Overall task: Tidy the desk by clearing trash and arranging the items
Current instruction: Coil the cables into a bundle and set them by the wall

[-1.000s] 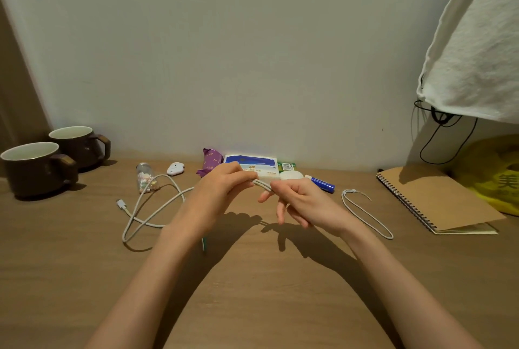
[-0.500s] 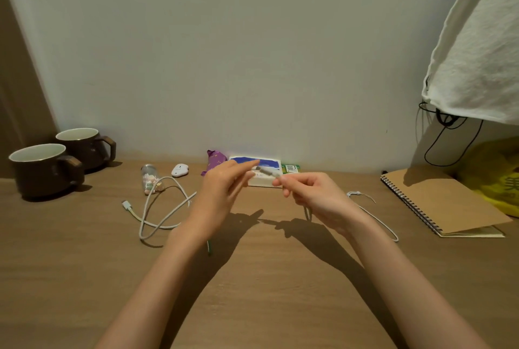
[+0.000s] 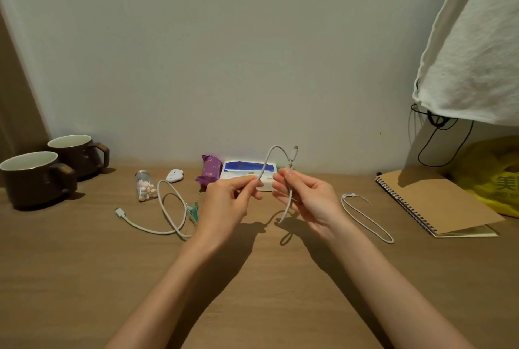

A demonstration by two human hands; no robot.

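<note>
Mid-frame, just above the surface (image 3: 84, 278), both hands pinch a white cable (image 3: 273, 148). The left hand (image 3: 227, 202) and right hand (image 3: 309, 197) each hold one side of its raised arc, and the plug (image 3: 295, 150) points up. Two mugs (image 3: 33, 177) stand at far left.

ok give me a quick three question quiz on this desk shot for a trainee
1. True or false: the left hand and the right hand both hold the white USB-C cable.
2. How many brown mugs stand at the left of the desk? A one, B two, C three.
3. Fill in: the spiral notebook lies on the ___ side of the desk.
Key: 1 true; 2 B; 3 right.
</note>
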